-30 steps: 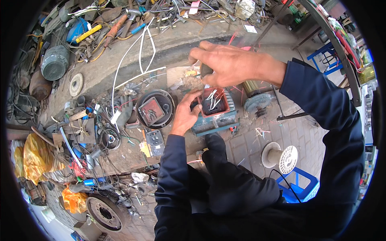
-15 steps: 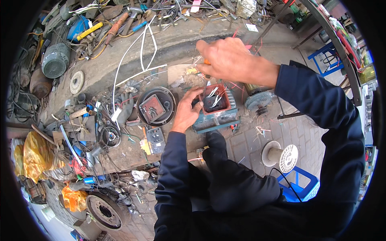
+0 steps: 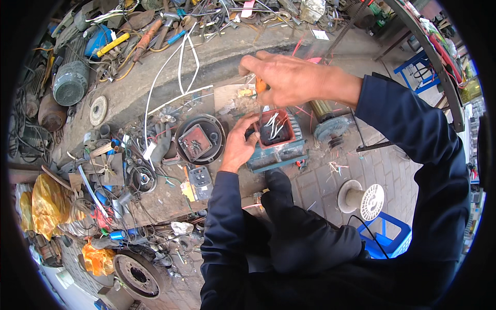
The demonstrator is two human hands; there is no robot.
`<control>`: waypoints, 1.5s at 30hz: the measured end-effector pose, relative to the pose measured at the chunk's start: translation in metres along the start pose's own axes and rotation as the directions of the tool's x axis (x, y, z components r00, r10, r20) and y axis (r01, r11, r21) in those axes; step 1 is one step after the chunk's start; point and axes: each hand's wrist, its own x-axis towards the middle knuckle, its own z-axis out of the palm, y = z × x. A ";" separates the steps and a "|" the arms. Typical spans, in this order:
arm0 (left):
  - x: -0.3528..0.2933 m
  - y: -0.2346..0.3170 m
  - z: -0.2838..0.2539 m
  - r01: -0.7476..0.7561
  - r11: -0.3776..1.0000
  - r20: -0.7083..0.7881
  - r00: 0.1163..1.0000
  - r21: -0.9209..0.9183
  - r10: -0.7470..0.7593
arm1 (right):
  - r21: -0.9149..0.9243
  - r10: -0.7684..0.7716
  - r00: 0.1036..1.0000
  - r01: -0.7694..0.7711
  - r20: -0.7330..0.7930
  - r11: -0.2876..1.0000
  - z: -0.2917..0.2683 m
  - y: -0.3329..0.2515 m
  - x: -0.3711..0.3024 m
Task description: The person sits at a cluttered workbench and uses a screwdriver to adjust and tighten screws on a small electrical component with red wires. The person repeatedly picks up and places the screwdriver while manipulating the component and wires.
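Observation:
A green electric motor (image 3: 279, 159) sits below my hands, with a reddish open terminal box (image 3: 297, 126) on top. White-sleeved wire ends (image 3: 274, 124) stick up inside the box. My right hand (image 3: 289, 77) is closed round the orange handle of a screwdriver (image 3: 261, 86), above the box's far left corner. Its shaft points down to that corner; the tip is hidden by my left fingers. My left hand (image 3: 240, 143) grips the left wall of the box with thumb and fingers, close beside the shaft. Whether a small part is pinched there is hidden.
Left of the motor lie a round dark housing (image 3: 219, 147) holding a reddish lid (image 3: 195, 142) and a grey terminal plate (image 3: 199, 176). A wire spool (image 3: 349, 197) and a blue stool (image 3: 387, 235) stand at the right. Tools and scrap crowd the far ledge.
My right hand has shifted a little left and turned, so more of the orange screwdriver handle shows. My left hand stays at the box wall.

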 end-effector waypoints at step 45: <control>0.001 -0.005 0.002 0.001 1.000 -0.012 1.000 0.028 -0.001 | -0.058 -0.030 0.999 0.032 0.044 0.998 -0.005 0.005 -0.009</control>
